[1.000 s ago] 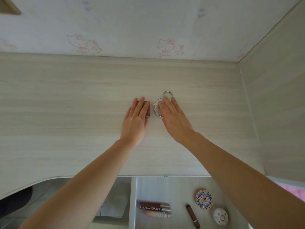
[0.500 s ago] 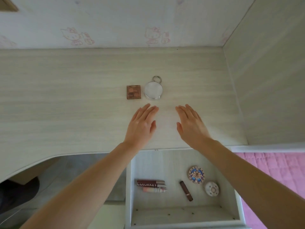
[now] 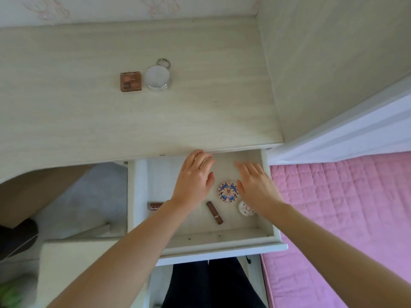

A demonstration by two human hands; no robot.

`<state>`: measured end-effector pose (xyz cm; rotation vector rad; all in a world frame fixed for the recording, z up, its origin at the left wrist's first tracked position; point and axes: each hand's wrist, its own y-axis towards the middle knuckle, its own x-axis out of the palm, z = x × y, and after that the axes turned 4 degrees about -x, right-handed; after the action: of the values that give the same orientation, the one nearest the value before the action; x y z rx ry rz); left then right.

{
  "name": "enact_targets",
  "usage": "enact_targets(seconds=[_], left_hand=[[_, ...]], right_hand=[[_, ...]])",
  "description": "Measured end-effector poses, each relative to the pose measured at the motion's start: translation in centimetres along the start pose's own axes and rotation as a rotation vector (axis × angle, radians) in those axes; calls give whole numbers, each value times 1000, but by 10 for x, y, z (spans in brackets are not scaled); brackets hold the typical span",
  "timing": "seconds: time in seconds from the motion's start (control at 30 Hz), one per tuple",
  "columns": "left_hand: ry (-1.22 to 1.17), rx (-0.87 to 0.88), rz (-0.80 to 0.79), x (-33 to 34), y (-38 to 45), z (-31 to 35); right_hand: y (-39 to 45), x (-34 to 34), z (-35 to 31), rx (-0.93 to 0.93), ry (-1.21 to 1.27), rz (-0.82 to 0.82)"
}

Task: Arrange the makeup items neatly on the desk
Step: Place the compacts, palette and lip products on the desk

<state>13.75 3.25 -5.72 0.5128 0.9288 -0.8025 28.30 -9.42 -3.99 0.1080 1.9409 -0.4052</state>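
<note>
Set side by side well back on the surface [image 3: 200, 112]: a small square brown eyeshadow palette [image 3: 130, 81] and, just to its right, a round clear-lidded compact [image 3: 158, 78] with a metal ring [image 3: 164, 62] at its far edge. Placed nearly touching and squared to each other, most likely as the start of a tidy row. Pale wood-grain laminate underneath, matte and flat.

Nearer than that pair, below the front edge of the surface, an open white drawer [image 3: 222, 248] holding what remains to be brought up. Near its middle, a flat round compact with a blue and pink patterned lid [image 3: 228, 192]; just nearer and to the right of it, a smaller white domed compact [image 3: 244, 208], partly hidden by the wrist. Left of that and nearer than the patterned compact, a slim brown lipstick tube [image 3: 214, 212] lying at a slant. Further left, a dark tube [image 3: 155, 206] mostly covered by the forearm, possibly one of several.

Over the drawer, left hand [image 3: 195, 176] with fingers loosely curled, grip empty. Right hand [image 3: 255, 185] flat, fingers spread wide, grip also empty, just beside the patterned compact, probably about to take it. Smooth hard cases, easy to pinch by the rim.

Right of the drawer, a pink quilted bed cover [image 3: 344, 207].
</note>
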Motion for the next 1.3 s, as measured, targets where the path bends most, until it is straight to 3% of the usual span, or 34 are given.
enact_targets(seconds=[0.1,0.2,0.5,0.67,0.9,1.07,1.3], left_hand=[[10,22,-27,22,-6,10],[52,24,-151,49,-14,8],[100,-133,-450,121,-26,-13],[155,-96,-485,144,-18,-14],[238,-59,-507,159,-18,-8],[219,-80,-473,164,-20,-9],[94,-172,-423,158,-28,-18]], right_hand=[[-17,19,14,14,10,-82],[-25,40,25,52,13,-162],[-23,98,34,203,-139,-388],[-25,119,36,230,-335,-368],[-24,132,40,182,-397,-523],[-27,129,39,149,-479,-402],[-28,140,45,147,-284,-487]])
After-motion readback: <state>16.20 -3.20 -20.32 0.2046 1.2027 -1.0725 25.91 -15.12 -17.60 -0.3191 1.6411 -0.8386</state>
